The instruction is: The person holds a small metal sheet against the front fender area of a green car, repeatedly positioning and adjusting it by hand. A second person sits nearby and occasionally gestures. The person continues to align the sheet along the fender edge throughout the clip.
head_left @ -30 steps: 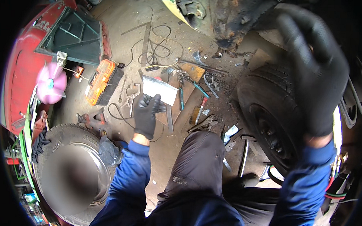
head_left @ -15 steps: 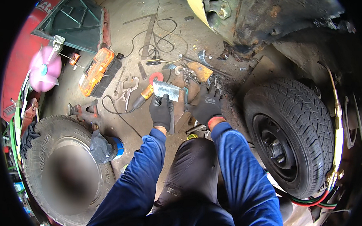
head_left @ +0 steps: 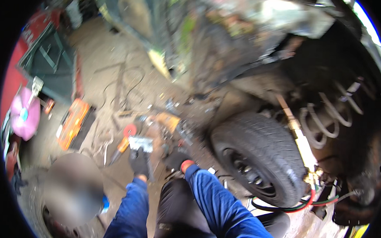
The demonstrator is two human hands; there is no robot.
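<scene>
My left hand (head_left: 139, 161), in a dark glove, grips a small rectangular piece of shiny sheet metal (head_left: 141, 143) by its near edge, thumb on top. To the right, my gloved right hand (head_left: 177, 159) is low over the floor beside scattered tools; blur hides its fingers and anything in them. An angle grinder with a yellow-orange body (head_left: 123, 145) and a red disc (head_left: 130, 130) lies just left of the sheet metal. Beyond my hands is a yellowish-orange piece (head_left: 168, 121) among blurred debris.
A wheel with a black rim (head_left: 250, 158) stands at right, with a brass-ended torch (head_left: 300, 145) and a coil spring (head_left: 322, 124) beyond it. Rusty car bodywork (head_left: 228, 40) hangs ahead. At left are an orange toolbox (head_left: 74, 124), a pink fan (head_left: 25, 113) and a tyre (head_left: 23, 205).
The view has swung up and to the right, showing more bodywork and the spring. My left hand still holds the sheet metal. The right hand's fingers were spread; now they are blurred.
</scene>
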